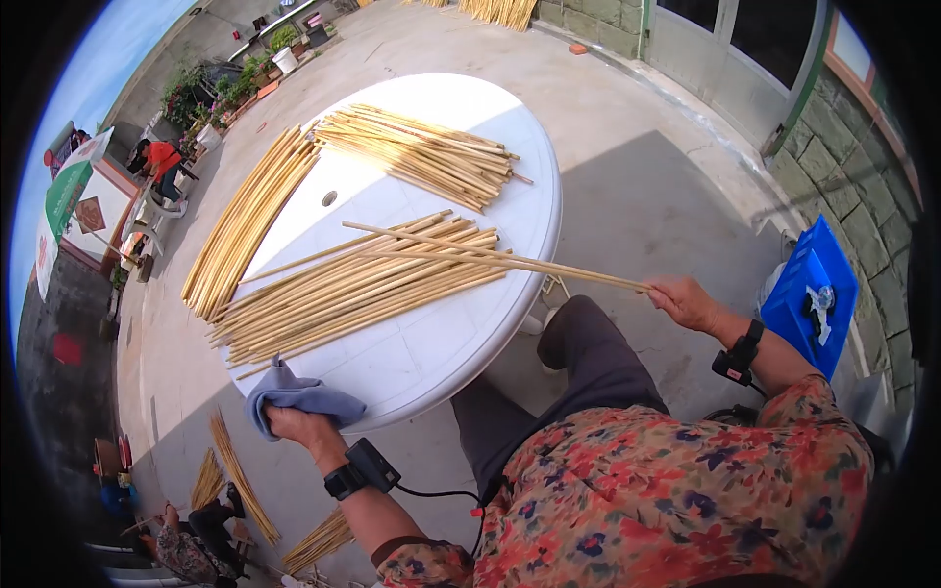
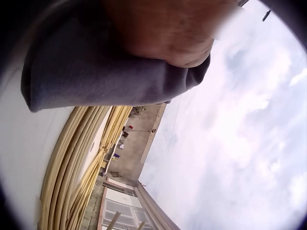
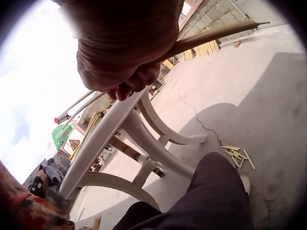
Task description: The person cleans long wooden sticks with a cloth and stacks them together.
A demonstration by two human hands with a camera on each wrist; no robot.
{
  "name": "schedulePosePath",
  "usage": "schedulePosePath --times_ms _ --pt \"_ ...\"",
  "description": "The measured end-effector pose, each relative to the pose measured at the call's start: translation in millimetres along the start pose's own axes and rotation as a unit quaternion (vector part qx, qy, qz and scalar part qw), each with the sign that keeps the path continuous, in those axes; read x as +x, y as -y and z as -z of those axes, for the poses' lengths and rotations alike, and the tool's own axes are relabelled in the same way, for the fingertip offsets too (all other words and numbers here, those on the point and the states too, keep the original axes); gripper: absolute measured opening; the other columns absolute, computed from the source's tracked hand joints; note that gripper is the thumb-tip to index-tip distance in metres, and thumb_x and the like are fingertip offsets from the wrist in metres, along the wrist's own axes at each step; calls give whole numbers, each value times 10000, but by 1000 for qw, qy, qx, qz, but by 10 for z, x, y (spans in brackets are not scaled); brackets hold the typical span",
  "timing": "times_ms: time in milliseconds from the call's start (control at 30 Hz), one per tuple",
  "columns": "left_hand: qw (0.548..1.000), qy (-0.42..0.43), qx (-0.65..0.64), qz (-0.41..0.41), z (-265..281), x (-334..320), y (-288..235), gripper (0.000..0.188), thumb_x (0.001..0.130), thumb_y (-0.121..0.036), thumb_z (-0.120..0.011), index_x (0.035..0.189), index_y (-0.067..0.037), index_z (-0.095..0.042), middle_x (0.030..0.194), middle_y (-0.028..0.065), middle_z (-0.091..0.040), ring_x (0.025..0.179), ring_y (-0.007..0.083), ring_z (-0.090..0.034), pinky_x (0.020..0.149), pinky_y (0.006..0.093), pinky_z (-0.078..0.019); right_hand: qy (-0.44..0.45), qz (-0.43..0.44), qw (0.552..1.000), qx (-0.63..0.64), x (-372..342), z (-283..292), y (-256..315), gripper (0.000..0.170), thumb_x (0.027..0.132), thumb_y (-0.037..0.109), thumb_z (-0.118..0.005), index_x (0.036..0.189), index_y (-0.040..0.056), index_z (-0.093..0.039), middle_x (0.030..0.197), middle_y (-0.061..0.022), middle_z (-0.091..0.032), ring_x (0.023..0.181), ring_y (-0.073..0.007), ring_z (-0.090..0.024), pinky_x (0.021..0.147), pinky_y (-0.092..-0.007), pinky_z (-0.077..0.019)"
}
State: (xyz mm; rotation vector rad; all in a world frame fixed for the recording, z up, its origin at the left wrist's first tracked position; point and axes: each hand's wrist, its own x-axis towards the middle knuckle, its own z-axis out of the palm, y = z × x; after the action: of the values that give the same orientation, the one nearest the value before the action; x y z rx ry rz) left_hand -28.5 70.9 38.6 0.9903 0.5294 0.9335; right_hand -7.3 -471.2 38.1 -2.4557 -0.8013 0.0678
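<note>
A round white table bears three piles of thin, straw-coloured sticks that look like bamboo canes. My right hand, off the table's right side, grips two canes near their ends; their far parts slant across the near pile. In the right wrist view a cane sticks out behind the curled fingers. At the near left edge of the table, my left hand holds a blue-grey cloth. In the left wrist view the cloth hides most of the fingers.
Two further piles lie behind, one at the left and one at the back. A blue crate stands at the right by the wall. Short cane pieces lie on the ground. Other people sit at the left.
</note>
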Motion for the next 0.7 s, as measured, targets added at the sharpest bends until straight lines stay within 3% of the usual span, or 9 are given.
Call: schedulePosePath --times_ms 33,67,133,167,300,367,500,567,700 --pt "1000 -24 -3 -14 23 11 19 274 883 -242 -387 886 -17 -544 833 77 -548 688 175 -539 605 309 -474 -23 -66 997 18 12 83 -49 190 870 175 -445 1010 67 -515 743 -109 -557 691 -284 -560 617 -348 -449" --pt "999 -27 -10 -13 91 43 156 274 883 -242 -387 886 -17 -544 833 77 -548 688 175 -539 605 309 -474 -23 -63 998 11 122 176 -87 190 870 175 -445 1010 67 -515 743 -109 -557 691 -284 -560 617 -348 -449" --pt "983 64 133 -108 243 116 386 193 878 -152 -429 862 3 -542 850 68 -545 732 157 -508 696 275 -442 -128 -135 982 33 375 287 -92 199 871 180 -431 1012 65 -511 708 -108 -548 673 -268 -551 629 -351 -440" --pt "909 142 305 -247 73 -70 397 132 864 -65 -449 883 33 -535 863 62 -543 763 151 -483 763 262 -405 -144 -129 981 21 693 366 -62 201 872 188 -425 999 58 -512 713 -110 -550 672 -260 -549 635 -351 -437" --pt "910 167 312 -214 -140 -306 353 135 847 -38 -469 884 50 -564 885 77 -568 795 167 -503 778 282 -407 -164 -79 983 41 1717 478 71 210 870 191 -409 949 27 -513 746 -137 -560 718 -281 -547 659 -354 -431" --pt "926 162 307 -150 -155 -358 308 138 835 -35 -481 885 52 -576 898 84 -580 811 173 -511 780 287 -408 -152 -79 985 24 2250 440 59 216 860 186 -406 940 21 -520 808 -164 -580 786 -308 -559 690 -373 -433" --pt "921 168 311 -163 -189 -372 289 145 819 -34 -480 890 50 -576 889 88 -586 808 178 -518 778 292 -409 -118 -97 987 -50 3280 160 34 232 841 150 -384 940 11 -542 915 -196 -592 901 -326 -566 755 -401 -434" --pt "920 165 318 -158 -178 -412 274 145 817 -33 -479 887 48 -577 890 89 -586 812 178 -519 777 292 -409 -102 -143 981 -83 3584 44 18 245 829 108 -370 945 -11 -550 959 -208 -580 941 -340 -551 791 -404 -434" --pt "923 160 324 -132 -181 -407 281 143 807 -33 -487 887 44 -576 901 93 -585 827 182 -522 782 296 -409 -118 -129 980 -94 3923 -81 174 234 810 67 -387 945 -32 -551 1020 -223 -546 977 -349 -529 819 -406 -426"
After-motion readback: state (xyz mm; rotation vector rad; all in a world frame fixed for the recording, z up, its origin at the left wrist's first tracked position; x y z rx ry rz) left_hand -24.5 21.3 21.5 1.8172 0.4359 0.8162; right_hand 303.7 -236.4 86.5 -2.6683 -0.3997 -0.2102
